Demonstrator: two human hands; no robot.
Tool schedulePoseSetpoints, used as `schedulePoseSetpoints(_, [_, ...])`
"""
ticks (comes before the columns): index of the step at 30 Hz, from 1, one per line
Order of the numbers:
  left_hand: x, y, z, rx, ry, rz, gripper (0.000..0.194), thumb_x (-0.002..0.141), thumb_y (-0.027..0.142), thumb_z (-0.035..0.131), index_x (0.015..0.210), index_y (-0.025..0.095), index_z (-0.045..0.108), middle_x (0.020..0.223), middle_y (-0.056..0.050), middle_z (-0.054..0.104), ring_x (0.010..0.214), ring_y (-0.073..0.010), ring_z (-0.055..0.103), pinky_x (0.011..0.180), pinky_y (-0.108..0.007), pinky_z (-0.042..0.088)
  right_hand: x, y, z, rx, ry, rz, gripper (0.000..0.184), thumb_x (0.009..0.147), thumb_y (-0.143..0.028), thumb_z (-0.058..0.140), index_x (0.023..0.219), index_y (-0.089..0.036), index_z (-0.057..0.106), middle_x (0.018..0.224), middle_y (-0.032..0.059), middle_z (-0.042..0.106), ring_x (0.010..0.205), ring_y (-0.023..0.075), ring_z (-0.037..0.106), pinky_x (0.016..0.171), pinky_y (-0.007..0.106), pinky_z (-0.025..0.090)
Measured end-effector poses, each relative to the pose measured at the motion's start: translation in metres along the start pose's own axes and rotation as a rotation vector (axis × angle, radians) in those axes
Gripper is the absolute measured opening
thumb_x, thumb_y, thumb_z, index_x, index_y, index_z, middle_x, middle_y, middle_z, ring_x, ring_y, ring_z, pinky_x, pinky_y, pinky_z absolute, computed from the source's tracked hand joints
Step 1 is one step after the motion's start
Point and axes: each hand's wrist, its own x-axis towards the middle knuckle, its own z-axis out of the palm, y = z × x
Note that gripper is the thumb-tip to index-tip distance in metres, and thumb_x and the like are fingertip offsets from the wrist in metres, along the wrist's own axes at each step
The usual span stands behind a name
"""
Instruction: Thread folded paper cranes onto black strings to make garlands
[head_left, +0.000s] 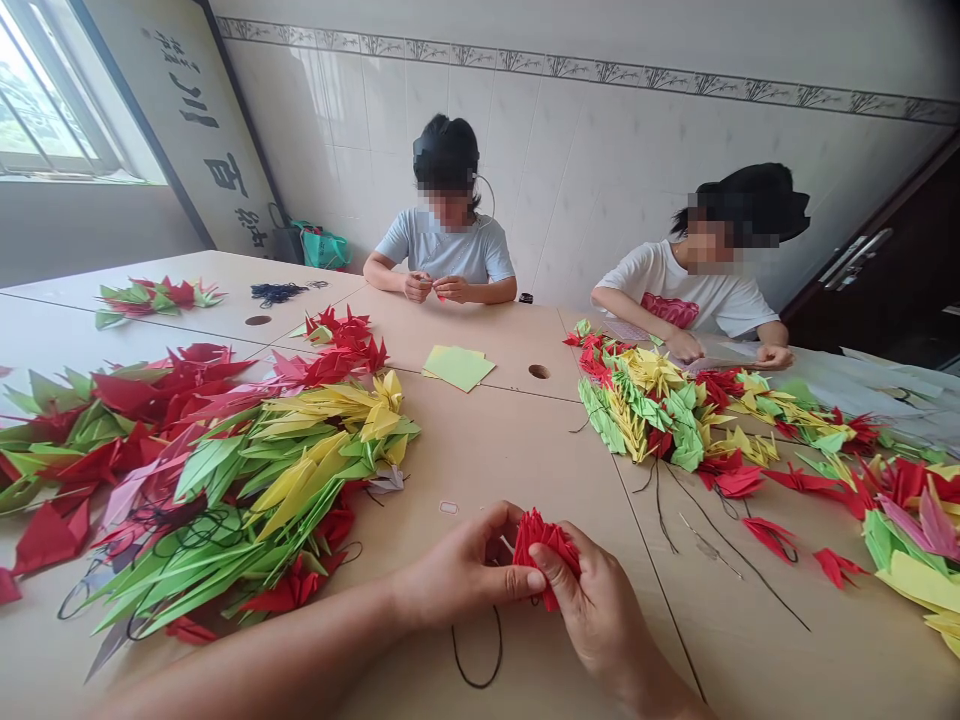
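While the left hand [457, 575] grips a compact bundle of pleated red paper [546, 535] from the left, its fingers curled and its thumb along the near side, the right hand [604, 605] clasps the same bundle from the right, thumb pressed on it. The bundle is at the near middle of the table [517, 460], between the two hands, and a loop of black cord [480, 687] hangs just below it. Near right lie a thin needle-like rod [731, 568] and loose red paper pieces [772, 538]. A small red-edged label [448, 507] sits beyond the left hand, its print too small to read.

To the left spreads a large heap of red, green, yellow and pink folded paper [285, 470], with black cord among it; another colourful heap [645, 400] lies at the right. Farther, yellow and green sheets [459, 368] overlap near a round hole [538, 371].

Across the table sit a person in light blue [450, 245], both hands at something small, and a person in a white T-shirt [675, 285] with an unreadable pink print. At the far left stands a framed panel [202, 140] with large dark characters turned sideways; one looks like 百. A bamboo-patterned border [525, 63] runs along the tiled wall.
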Motion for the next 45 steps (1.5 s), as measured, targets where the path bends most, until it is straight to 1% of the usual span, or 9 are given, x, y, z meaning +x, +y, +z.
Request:
schedulePoseSetpoints(5, [-0.001,0.004,0.002,0.002,-0.107,-0.031,0.034,0.084,0.044,0.056,0.101,0.015,0.053,0.083,-0.001,0.053,0.073,-0.0106,0.053,0.069,-0.025,0.046,-0.001,0.000,0.002,0.136,-0.065,-0.024,0.029,0.092,-0.046,0.042,0.093,-0.020,0.056,0.080,0.0038,0.065,0.073,0.0174,0.061,0.067,0.024,0.049])
schedulePoseSetpoints(10, [0.002,0.006,0.002,-0.064,-0.011,-0.114,0.042,0.084,0.049,0.054,0.107,0.014,0.053,0.083,-0.003,0.056,0.073,-0.0124,0.057,0.068,-0.028,0.050,0.001,0.004,0.004,0.195,-0.022,0.022,0.029,0.093,-0.045,0.040,0.106,-0.022,0.051,0.092,0.0044,0.065,0.084,0.0178,0.060,0.078,0.026,0.048])
schedulePoseSetpoints(14, [0.001,0.008,-0.001,-0.049,0.039,-0.145,0.055,0.078,0.046,0.062,0.123,0.020,0.046,0.089,-0.002,0.057,0.061,-0.0089,0.057,0.057,-0.023,0.048,0.005,0.007,0.002,0.334,0.114,0.132,0.031,0.090,-0.051,0.044,0.096,-0.021,0.054,0.091,0.0040,0.064,0.086,0.0188,0.059,0.081,0.027,0.047])
schedulePoseSetpoints(20, [0.001,0.011,-0.006,0.099,0.038,-0.243,0.037,0.080,0.051,0.057,0.082,0.014,0.058,0.054,0.006,0.045,0.043,-0.0042,0.039,0.040,-0.016,0.027,0.009,0.009,-0.003,0.641,0.127,0.257,0.035,0.086,-0.054,0.049,0.087,-0.021,0.058,0.082,0.0027,0.064,0.077,0.0195,0.058,0.070,0.029,0.048])
schedulePoseSetpoints(25, [0.003,0.017,-0.007,-0.081,0.255,-0.104,0.041,0.086,0.054,0.044,0.072,0.016,0.051,0.049,0.006,0.042,0.042,-0.0055,0.033,0.042,-0.018,0.025,0.008,0.001,-0.009,0.779,-0.002,0.240,0.043,0.087,-0.057,0.042,0.099,-0.020,0.060,0.095,0.0089,0.067,0.085,0.0239,0.062,0.070,0.034,0.049])
schedulePoseSetpoints(30, [0.001,0.024,-0.005,-0.037,0.443,0.109,0.040,0.088,0.048,0.046,0.067,0.015,0.050,0.061,0.002,0.047,0.056,-0.0076,0.040,0.055,-0.020,0.034,0.010,0.003,-0.018,0.934,-0.232,0.302,0.059,0.086,-0.068,0.030,0.113,-0.022,0.056,0.110,0.0138,0.065,0.093,0.0284,0.065,0.078,0.043,0.050])
schedulePoseSetpoints(36, [-0.002,0.024,-0.005,0.149,0.362,0.180,0.038,0.090,0.045,0.044,0.068,0.015,0.052,0.067,0.000,0.047,0.064,-0.0106,0.043,0.065,-0.024,0.039,0.009,0.004,-0.018,0.766,-0.252,0.237,0.040,0.089,-0.050,0.048,0.113,-0.021,0.059,0.113,0.0111,0.064,0.101,0.0235,0.061,0.084,0.037,0.048])
schedulePoseSetpoints(39, [-0.003,0.023,-0.005,0.287,0.305,0.271,0.034,0.088,0.043,0.048,0.070,0.015,0.056,0.083,-0.004,0.049,0.083,-0.0150,0.049,0.080,-0.028,0.041,0.007,-0.003,-0.016,0.627,-0.244,0.186,0.041,0.089,-0.050,0.048,0.110,-0.017,0.062,0.110,0.0113,0.066,0.102,0.0237,0.060,0.091,0.038,0.045])
schedulePoseSetpoints(45, [-0.004,0.021,-0.008,0.342,0.218,0.295,0.028,0.087,0.038,0.053,0.072,0.016,0.059,0.122,-0.010,0.043,0.124,-0.0217,0.036,0.106,-0.034,0.028,0.008,-0.017,-0.018,0.268,-0.022,0.007,0.035,0.087,-0.047,0.052,0.110,-0.023,0.063,0.117,0.0088,0.061,0.108,0.0225,0.056,0.088,0.034,0.048])
